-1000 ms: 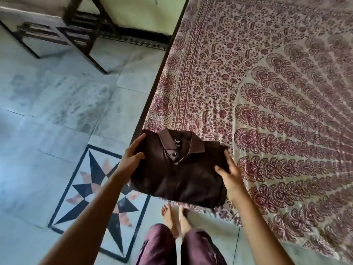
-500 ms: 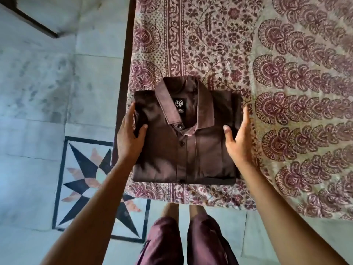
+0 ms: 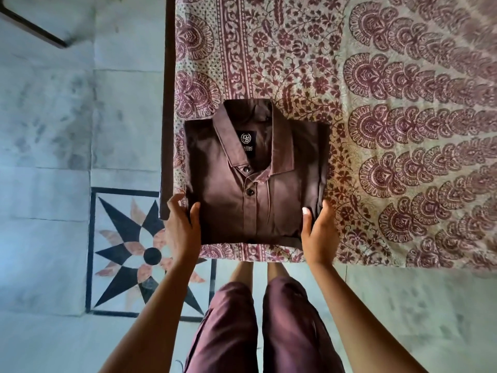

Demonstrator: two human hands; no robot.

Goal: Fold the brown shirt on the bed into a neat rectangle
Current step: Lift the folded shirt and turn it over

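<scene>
The brown shirt (image 3: 258, 189) lies folded into a compact rectangle near the bed's front left corner, collar up and away from me, buttons and label showing. My left hand (image 3: 183, 227) grips its lower left corner, thumb on top and fingers underneath. On the opposite side, my right hand (image 3: 318, 232) holds the lower right corner the same way. The shirt rests on the patterned bedsheet (image 3: 390, 103).
The bed's dark wooden edge (image 3: 168, 103) runs along the left of the sheet. Beyond it is a pale tiled floor with a star inlay (image 3: 139, 254). My legs in maroon trousers (image 3: 258, 327) stand at the bed's front edge. A dark furniture leg (image 3: 32, 28) is far left.
The view has swung down and over the bed. My hands slid from the shirt's sides down to its lower corners. The shirt now lies square on the sheet.
</scene>
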